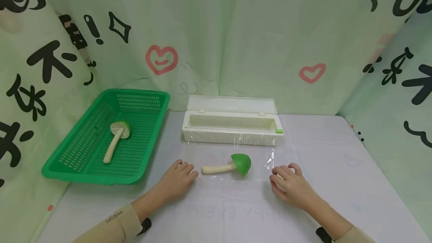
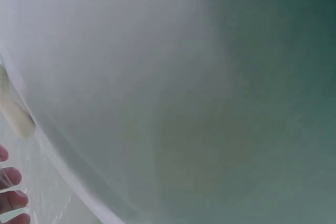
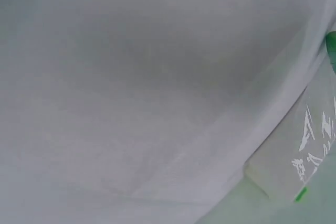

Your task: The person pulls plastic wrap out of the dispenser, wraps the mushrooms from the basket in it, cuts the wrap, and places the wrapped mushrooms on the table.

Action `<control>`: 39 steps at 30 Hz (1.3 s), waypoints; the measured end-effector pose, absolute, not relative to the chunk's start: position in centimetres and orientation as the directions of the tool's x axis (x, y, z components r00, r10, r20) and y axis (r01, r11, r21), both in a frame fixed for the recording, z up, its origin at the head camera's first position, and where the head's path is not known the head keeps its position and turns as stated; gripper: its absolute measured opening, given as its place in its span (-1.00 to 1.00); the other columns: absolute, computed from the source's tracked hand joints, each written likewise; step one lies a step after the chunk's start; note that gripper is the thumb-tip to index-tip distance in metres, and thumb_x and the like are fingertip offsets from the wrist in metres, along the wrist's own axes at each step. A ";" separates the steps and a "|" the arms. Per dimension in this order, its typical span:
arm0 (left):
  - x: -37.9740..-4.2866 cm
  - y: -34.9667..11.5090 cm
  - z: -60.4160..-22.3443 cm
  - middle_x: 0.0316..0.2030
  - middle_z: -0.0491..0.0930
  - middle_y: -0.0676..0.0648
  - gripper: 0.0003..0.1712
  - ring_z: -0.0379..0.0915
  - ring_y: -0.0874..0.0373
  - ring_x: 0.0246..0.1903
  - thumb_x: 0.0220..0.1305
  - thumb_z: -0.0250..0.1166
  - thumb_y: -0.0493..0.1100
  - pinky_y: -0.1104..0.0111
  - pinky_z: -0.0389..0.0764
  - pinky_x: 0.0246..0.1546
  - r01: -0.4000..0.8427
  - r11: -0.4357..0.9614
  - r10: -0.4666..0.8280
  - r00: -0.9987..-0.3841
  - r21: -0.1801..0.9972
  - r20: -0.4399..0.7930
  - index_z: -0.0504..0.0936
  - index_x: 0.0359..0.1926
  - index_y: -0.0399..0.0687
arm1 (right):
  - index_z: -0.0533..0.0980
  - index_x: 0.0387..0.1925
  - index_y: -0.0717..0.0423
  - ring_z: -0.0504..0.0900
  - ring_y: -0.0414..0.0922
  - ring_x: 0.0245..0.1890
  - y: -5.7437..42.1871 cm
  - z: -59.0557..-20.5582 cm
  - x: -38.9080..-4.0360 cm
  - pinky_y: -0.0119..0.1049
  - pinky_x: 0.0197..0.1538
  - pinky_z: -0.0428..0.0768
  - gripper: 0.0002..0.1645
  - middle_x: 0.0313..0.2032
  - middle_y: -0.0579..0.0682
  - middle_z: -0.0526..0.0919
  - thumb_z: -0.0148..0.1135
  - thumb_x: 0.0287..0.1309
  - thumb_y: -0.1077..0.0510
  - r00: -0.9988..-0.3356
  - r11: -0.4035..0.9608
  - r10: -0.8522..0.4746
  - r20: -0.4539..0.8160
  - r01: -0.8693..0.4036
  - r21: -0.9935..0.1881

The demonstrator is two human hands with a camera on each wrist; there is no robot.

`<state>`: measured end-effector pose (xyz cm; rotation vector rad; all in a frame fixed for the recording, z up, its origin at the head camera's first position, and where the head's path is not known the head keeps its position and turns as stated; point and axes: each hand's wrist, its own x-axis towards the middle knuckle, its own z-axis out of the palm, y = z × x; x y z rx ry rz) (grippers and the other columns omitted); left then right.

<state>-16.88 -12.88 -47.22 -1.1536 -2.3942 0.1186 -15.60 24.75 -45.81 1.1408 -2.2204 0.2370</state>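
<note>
A toy mushroom (image 1: 241, 165) with a green cap and pale stem lies on its side on a sheet of clear plastic wrap (image 1: 261, 168). The wrap stretches forward from a white wrap dispenser box (image 1: 233, 138) whose lid stands raised. My left hand (image 1: 178, 180) is at the wrap's left side, fingertips close to the stem's end. Fingers (image 2: 9, 178) of that hand show at the edge of the left wrist view, beside shiny film. My right hand (image 1: 294, 187) hovers by the wrap's right edge, fingers loosely bent. Neither hand visibly grips anything.
On the left stands a green plastic basket (image 1: 148, 160) with a second mushroom (image 1: 116, 138) inside. A white cloth (image 1: 320, 149) covers the table. Pale green printed curtains (image 1: 270, 40) hang behind and on both sides. A small green piece (image 1: 279, 131) sits at the box's right end.
</note>
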 end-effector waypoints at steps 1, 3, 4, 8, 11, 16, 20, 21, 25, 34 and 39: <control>-17.1 -12.8 -47.2 -0.37 0.47 -0.01 -0.88 0.39 0.09 -0.34 0.08 0.24 -0.14 0.19 0.41 -0.15 0.708 0.657 0.742 -0.545 -0.258 0.391 0.51 -0.33 -0.01 | 0.47 -0.50 0.05 0.45 -0.14 -0.39 24.7 -45.7 -15.8 -0.06 -0.18 0.20 -0.60 -0.42 -0.08 0.46 -0.26 0.30 0.04 -0.429 0.612 -0.665 0.611 -0.782 0.117; -17.5 -12.8 -47.0 -0.39 0.45 -0.02 -0.89 0.37 0.09 -0.36 0.09 0.25 -0.15 0.19 0.39 -0.17 0.691 0.689 0.709 -0.576 -0.220 0.407 0.50 -0.34 -0.02 | 0.47 -0.50 0.06 0.44 -0.13 -0.41 24.7 -45.5 -16.3 -0.05 -0.18 0.20 -0.60 -0.42 -0.06 0.46 -0.24 0.31 0.04 -0.431 0.617 -0.652 0.624 -0.779 0.107; -17.7 -12.7 -47.0 -0.40 0.43 -0.02 -0.89 0.36 0.08 -0.37 0.10 0.24 -0.16 0.20 0.38 -0.18 0.681 0.704 0.691 -0.594 -0.199 0.411 0.49 -0.35 -0.03 | 0.47 -0.49 0.06 0.44 -0.12 -0.42 24.7 -45.4 -16.6 -0.04 -0.19 0.20 -0.59 -0.43 -0.06 0.46 -0.25 0.31 0.03 -0.433 0.623 -0.646 0.629 -0.775 0.105; -18.5 -12.5 -46.8 -0.46 0.37 -0.02 -0.90 0.32 0.06 -0.41 0.12 0.23 -0.19 0.19 0.35 -0.21 0.639 0.758 0.625 -0.657 -0.128 0.422 0.45 -0.38 -0.05 | 0.47 -0.46 0.08 0.44 -0.11 -0.42 24.5 -45.0 -17.6 -0.03 -0.18 0.19 -0.58 -0.41 -0.05 0.47 -0.26 0.33 0.03 -0.453 0.643 -0.624 0.637 -0.761 0.089; -19.1 -12.4 -46.8 -0.48 0.34 -0.03 -0.92 0.32 0.05 -0.41 0.16 0.19 -0.21 0.17 0.35 -0.21 0.610 0.788 0.582 -0.695 -0.081 0.422 0.44 -0.39 -0.07 | 0.47 -0.44 0.10 0.46 -0.08 -0.39 24.3 -44.6 -18.3 -0.01 -0.18 0.20 -0.57 -0.39 -0.03 0.48 -0.28 0.35 0.03 -0.470 0.657 -0.608 0.641 -0.750 0.074; -20.2 -12.1 -46.8 -0.49 0.32 -0.03 -0.93 0.32 0.04 -0.41 0.23 0.12 -0.21 0.17 0.33 -0.21 0.558 0.829 0.520 -0.745 -0.036 0.418 0.42 -0.39 -0.09 | 0.47 -0.43 0.12 0.45 -0.05 -0.38 23.9 -44.3 -19.7 0.02 -0.19 0.19 -0.55 -0.39 -0.01 0.48 -0.30 0.37 0.01 -0.495 0.681 -0.579 0.647 -0.730 0.051; -21.1 -11.8 -46.6 -0.48 0.35 -0.04 -0.89 0.36 0.02 -0.35 0.26 0.08 -0.21 0.15 0.33 -0.18 0.517 0.856 0.481 -0.784 -0.017 0.392 0.39 -0.42 -0.09 | 0.48 -0.40 0.14 0.45 -0.02 -0.36 23.7 -44.3 -20.8 0.04 -0.20 0.18 -0.64 -0.40 0.01 0.48 -0.20 0.33 0.06 -0.521 0.699 -0.562 0.642 -0.715 0.032; -21.3 -11.8 -46.6 -0.47 0.36 -0.05 -0.88 0.37 0.02 -0.34 0.27 0.08 -0.20 0.14 0.33 -0.17 0.506 0.863 0.472 -0.795 -0.012 0.381 0.39 -0.41 -0.09 | 0.48 -0.40 0.14 0.44 -0.01 -0.35 23.7 -44.3 -21.1 0.04 -0.20 0.18 -0.72 -0.39 0.01 0.47 -0.12 0.28 0.10 -0.534 0.706 -0.557 0.636 -0.708 0.023; -22.1 -11.4 -46.5 -0.44 0.40 -0.05 -0.88 0.39 0.01 -0.29 0.29 0.07 -0.17 0.14 0.33 -0.13 0.453 0.891 0.435 -0.836 -0.025 0.336 0.41 -0.39 -0.08 | 0.48 -0.38 0.13 0.43 0.00 -0.30 23.5 -44.4 -22.0 0.05 -0.18 0.18 -0.94 -0.38 0.00 0.46 0.16 0.02 0.26 -0.603 0.745 -0.523 0.603 -0.667 -0.020; -23.8 -10.9 -47.6 -0.43 0.43 -0.05 -0.93 0.40 0.05 -0.30 0.21 0.16 -0.19 0.18 0.33 -0.21 0.412 0.902 0.428 -0.817 -0.128 0.385 0.46 -0.38 -0.07 | 0.47 -0.43 0.11 0.42 -0.01 -0.38 22.8 -45.6 -23.9 0.04 -0.17 0.17 -0.90 -0.43 -0.02 0.42 0.24 -0.03 0.28 -0.666 0.805 -0.481 0.571 -0.593 -0.014; -24.3 -10.6 -48.2 -0.40 0.43 -0.05 -0.94 0.38 0.07 -0.29 0.17 0.17 -0.19 0.22 0.33 -0.26 0.431 0.876 0.482 -0.800 -0.217 0.358 0.48 -0.38 -0.07 | 0.47 -0.47 0.11 0.37 -0.01 -0.39 22.3 -46.2 -24.5 0.03 -0.18 0.18 -0.91 -0.46 -0.01 0.35 0.25 -0.03 0.26 -0.677 0.809 -0.514 0.527 -0.587 0.036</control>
